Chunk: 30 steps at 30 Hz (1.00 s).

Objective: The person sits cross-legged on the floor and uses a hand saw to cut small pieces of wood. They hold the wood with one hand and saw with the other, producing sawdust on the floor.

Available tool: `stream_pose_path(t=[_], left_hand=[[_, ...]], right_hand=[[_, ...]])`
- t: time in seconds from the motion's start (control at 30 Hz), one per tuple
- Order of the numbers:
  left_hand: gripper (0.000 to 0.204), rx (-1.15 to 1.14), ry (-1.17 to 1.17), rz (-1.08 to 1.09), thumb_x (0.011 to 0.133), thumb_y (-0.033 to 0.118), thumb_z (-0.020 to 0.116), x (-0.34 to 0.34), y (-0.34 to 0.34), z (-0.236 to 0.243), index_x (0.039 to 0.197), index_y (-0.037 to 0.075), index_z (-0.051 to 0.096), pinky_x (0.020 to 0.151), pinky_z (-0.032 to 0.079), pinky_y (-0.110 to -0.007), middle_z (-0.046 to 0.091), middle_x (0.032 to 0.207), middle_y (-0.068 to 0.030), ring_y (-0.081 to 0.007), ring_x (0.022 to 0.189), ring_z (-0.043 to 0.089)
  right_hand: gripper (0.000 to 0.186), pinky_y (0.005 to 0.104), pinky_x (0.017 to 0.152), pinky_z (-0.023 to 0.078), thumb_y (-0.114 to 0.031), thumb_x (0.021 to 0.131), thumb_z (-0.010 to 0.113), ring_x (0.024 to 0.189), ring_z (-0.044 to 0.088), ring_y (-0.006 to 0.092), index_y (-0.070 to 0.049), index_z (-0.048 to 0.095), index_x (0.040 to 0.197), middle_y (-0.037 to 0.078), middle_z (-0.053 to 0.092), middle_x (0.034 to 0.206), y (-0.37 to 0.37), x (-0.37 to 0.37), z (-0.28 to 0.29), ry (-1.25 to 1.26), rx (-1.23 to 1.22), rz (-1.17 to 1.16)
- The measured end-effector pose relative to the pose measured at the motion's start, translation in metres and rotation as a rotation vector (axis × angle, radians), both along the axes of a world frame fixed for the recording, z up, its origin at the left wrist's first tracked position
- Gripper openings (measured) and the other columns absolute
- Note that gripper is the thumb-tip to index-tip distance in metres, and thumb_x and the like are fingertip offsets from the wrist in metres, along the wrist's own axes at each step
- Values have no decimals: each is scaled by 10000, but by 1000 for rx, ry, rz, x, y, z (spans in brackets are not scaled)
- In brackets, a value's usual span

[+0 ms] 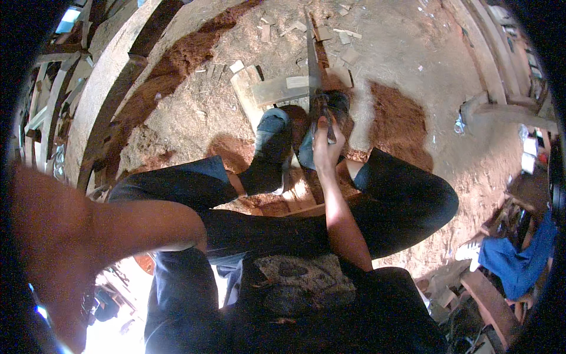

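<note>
Dirt floor (401,53), saw (312,59) lengthwise, tip-forward

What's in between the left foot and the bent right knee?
In the head view, the right hand holding the handsaw is between the left foot and right knee, along with part of the right foot.

Rough woodworking workshop: earthen floor (407,65), scattered wood offcuts (350,56), a handsaw (312,59), heavy timber beams (109,94).

Strong light brightens your right hand (328,143) and the ground (401,53), casting dark shadows (401,127); glare (118,333) whites out the lower left (fisheye edges bend, too).
</note>
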<state>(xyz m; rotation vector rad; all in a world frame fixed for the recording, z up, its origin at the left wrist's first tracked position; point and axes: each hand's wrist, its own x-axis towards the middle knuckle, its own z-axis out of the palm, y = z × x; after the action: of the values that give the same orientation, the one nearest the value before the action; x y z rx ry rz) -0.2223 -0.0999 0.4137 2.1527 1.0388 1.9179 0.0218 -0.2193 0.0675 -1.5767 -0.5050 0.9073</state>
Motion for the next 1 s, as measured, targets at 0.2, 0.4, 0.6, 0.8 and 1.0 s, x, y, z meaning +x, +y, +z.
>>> stream_pose_path(t=[0.2, 0.4, 0.6, 0.8, 1.0], left_hand=[[225, -293, 775, 321, 931, 152, 577, 67, 99, -145, 1103, 62, 691, 772, 535, -341, 692, 922, -85, -241, 862, 675], [465, -1124, 337, 111, 956, 370, 475, 142, 122, -363, 875, 10, 759, 774, 560, -456, 720, 858, -241, -387, 827, 715], [582, -1268, 514, 309, 987, 435, 346, 185, 93, -418, 1058, -2, 723, 1015, 407, -570, 698, 1057, -282, -429, 1031, 678], [602, -1398, 703, 313, 980, 395, 286, 202, 88, -400, 1090, -4, 723, 1120, 263, -593, 706, 1102, -248, -384, 1093, 673], [593, -1475, 776, 276, 964, 388, 301, 205, 93, -392, 1109, 0, 724, 1092, 301, -588, 695, 1154, -239, -382, 1131, 658]], right_hand=[[439, 203, 466, 298, -317, 1016, 592, 533, 400, 19, -11, 601, 1330, -83, 491, 670, -12, 14, 5, -75, 87, 27], [439, 276, 738, 485, -278, 1026, 566, 841, 609, 135, 13, 565, 1355, 63, 674, 971, -10, 12, 24, -237, 125, 127], [406, 316, 830, 507, -250, 1046, 516, 933, 639, 186, -13, 546, 1374, 107, 687, 1063, -12, 21, 26, -305, 32, 216], [410, 265, 737, 493, -230, 1038, 534, 821, 591, 109, -11, 538, 1385, 67, 663, 964, -2, 21, 31, -255, -23, 194], [424, 256, 656, 490, -227, 1026, 547, 719, 572, 94, 5, 536, 1381, 51, 654, 863, 4, 20, 22, -377, 24, 207]])
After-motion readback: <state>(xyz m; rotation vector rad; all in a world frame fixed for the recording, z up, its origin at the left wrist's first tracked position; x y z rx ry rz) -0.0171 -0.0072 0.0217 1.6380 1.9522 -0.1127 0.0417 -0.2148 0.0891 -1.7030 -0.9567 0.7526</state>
